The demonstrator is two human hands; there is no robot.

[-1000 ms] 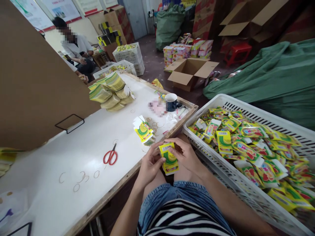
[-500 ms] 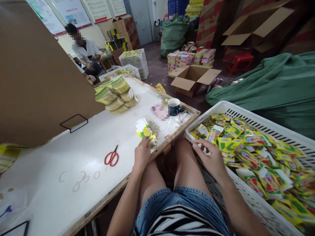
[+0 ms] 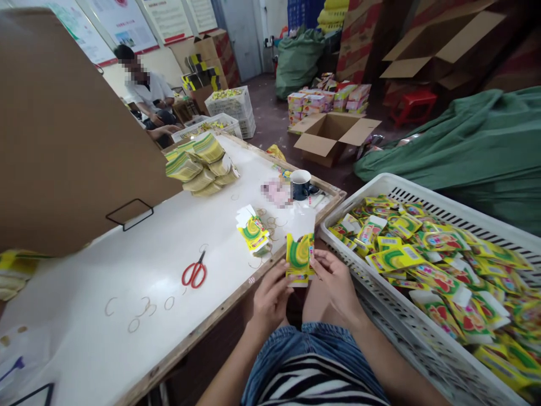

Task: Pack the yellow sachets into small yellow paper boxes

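Between my two hands, over my lap at the table edge, is a yellow and green small carton (image 3: 300,252) with white flaps standing up at its top. My left hand (image 3: 273,293) pinches its lower left side. The fingers of my right hand (image 3: 336,277) grip its right edge. Just beyond, on the white table (image 3: 160,270), lies a small stack of flat cartons (image 3: 252,228) of the same print. To my right a white plastic crate (image 3: 382,183) is filled with many such cartons (image 3: 439,241), lying in a jumble.
Red-handled scissors (image 3: 195,273) and loose rubber bands (image 3: 147,307) lie on the table. Bundled cartons (image 3: 203,163) are piled farther back, and a dark mug (image 3: 300,186) stands near the corner. A large cardboard sheet (image 3: 71,135) rises at left. Another person (image 3: 147,90) sits behind.
My left hand has come off the stack with a carton and moved right over my lap. My right hand has left the crate's edge and met it there.
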